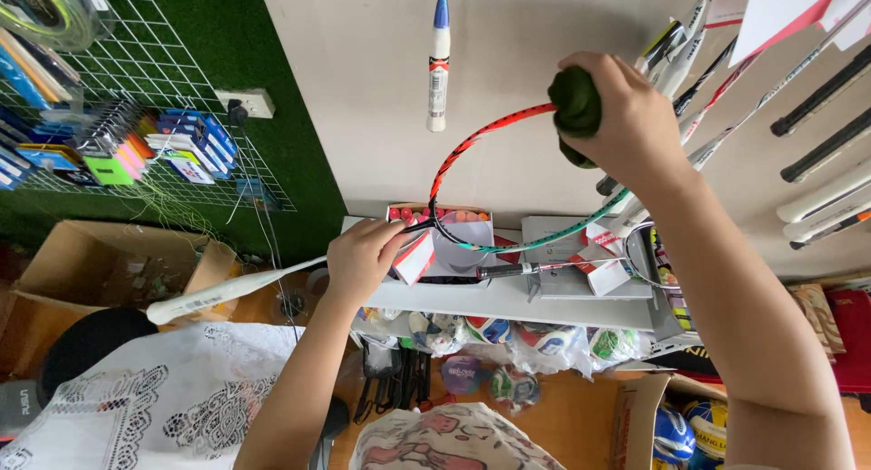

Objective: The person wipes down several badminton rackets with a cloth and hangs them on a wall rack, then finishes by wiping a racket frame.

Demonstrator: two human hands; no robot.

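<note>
An unstrung badminton racket frame (472,148), red fading to teal, is held out in front of me. My left hand (363,257) grips the racket's shaft near the throat; its white handle (218,293) sticks out to the left. My right hand (626,116) presses a dark green cloth (575,102) onto the upper right of the frame's rim.
A white shelf (508,298) below holds small boxes and another racket. Bagged balls (544,338) hang under it. Several rackets (817,143) lean against the wall at right. A wire grid (163,125) with packets hangs at left, above a cardboard box (109,270). A white racket handle (438,62) hangs above.
</note>
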